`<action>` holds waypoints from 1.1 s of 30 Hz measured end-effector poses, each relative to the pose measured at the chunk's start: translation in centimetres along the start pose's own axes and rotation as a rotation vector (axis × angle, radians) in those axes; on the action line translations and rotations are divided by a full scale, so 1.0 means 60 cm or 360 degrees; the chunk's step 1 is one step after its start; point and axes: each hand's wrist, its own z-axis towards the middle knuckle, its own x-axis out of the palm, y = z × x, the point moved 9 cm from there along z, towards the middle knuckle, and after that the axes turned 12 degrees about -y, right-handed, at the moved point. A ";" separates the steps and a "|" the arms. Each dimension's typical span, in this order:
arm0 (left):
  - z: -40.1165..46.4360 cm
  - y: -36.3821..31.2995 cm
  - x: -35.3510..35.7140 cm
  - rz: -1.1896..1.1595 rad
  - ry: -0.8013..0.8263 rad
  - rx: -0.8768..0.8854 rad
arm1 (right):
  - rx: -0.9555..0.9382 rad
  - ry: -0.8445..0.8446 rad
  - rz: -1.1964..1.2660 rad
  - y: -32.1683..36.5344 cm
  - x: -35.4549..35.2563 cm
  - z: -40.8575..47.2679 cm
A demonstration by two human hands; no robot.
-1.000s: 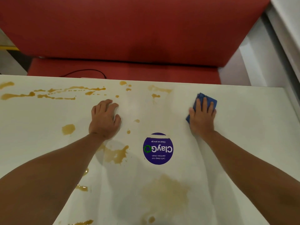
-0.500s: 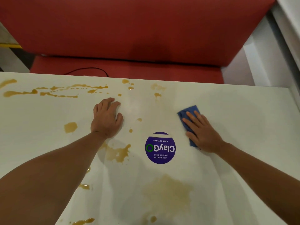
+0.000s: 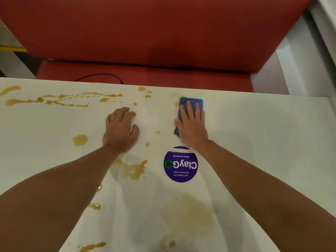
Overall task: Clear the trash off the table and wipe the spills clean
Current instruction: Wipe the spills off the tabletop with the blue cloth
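Folded blue cloth (image 3: pixel 190 103), brown spills (image 3: pixel 133 170), possibly sticky

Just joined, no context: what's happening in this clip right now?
A person is wiping a white table with a blue cloth, pressed flat under the right hand near the far edge. The left hand rests on the tabletop, holding nothing. Brown spills still cover the left and near parts of the table, beside a round purple sticker. No trash is visible.

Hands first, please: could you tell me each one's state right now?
Left hand: open, resting on the table.
Right hand: open, pressing the blue cloth.
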 end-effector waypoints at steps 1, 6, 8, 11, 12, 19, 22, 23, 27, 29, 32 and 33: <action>0.000 0.001 -0.001 -0.0008 -0.0013 -0.0002 | -0.0179 0.0050 -0.0019 0.008 0.005 -0.019; 0.000 0.002 -0.002 -0.0011 -0.0034 0.0002 | -0.0608 0.0162 -0.0032 -0.089 -0.002 -0.103; 0.001 0.002 -0.002 -0.0005 -0.0024 -0.0002 | -0.0466 0.0178 -0.0024 -0.153 -0.015 -0.104; 0.001 0.002 0.001 0.0017 -0.0006 0.0000 | -0.0227 0.0181 -0.0034 -0.204 -0.029 -0.071; 0.001 0.003 0.001 0.0024 -0.0001 0.0000 | -0.0166 0.0186 -0.0063 -0.205 -0.027 -0.056; 0.000 0.001 0.002 0.0040 0.0015 0.0003 | 0.0575 0.0017 -0.0012 -0.109 -0.010 0.041; -0.001 0.001 0.003 0.0034 0.0022 0.0001 | 0.0226 0.0042 -0.0033 -0.030 0.008 0.033; -0.001 0.002 0.003 0.0035 0.0018 0.0002 | 0.0092 0.0072 -0.0037 -0.013 0.010 0.017; -0.001 0.004 0.003 0.0027 0.0011 0.0003 | -0.0505 0.0207 0.0016 -0.018 0.008 -0.075; 0.000 0.005 0.003 0.0027 0.0011 0.0001 | -0.0600 0.0247 -0.0011 -0.080 0.001 -0.101; 0.000 0.005 0.004 0.0034 0.0016 -0.0004 | -0.0339 0.0260 -0.0039 -0.192 -0.020 -0.085; 0.000 0.005 0.004 0.0043 0.0015 -0.0001 | -0.0225 0.0250 -0.0036 -0.218 -0.027 -0.070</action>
